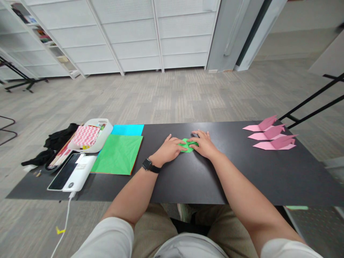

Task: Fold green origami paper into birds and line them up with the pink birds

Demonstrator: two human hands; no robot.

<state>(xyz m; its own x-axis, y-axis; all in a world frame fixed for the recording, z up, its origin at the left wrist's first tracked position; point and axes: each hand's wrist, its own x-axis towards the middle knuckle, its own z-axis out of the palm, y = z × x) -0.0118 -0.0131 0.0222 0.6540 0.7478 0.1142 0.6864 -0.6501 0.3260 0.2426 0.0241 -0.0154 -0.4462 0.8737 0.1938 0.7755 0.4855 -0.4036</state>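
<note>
A small folded green paper [188, 146] lies on the black table [188, 179] near its far edge. My left hand [169, 149] rests on the paper's left side, fingers bent and pressing it down. On the paper's right side lies my right hand [203, 143], its fingertips pinching or pressing the fold. Most of the paper is hidden under both hands. A black watch [149, 165] sits on my left wrist.
A green sheet [118, 154] lies on a stack over a blue sheet [128, 129] at left. Further left are a white basket of patterned paper [91, 138], a phone on a white power bank [72, 174], and black cloth [57, 138]. Three pink folded shapes [271, 138] sit at right.
</note>
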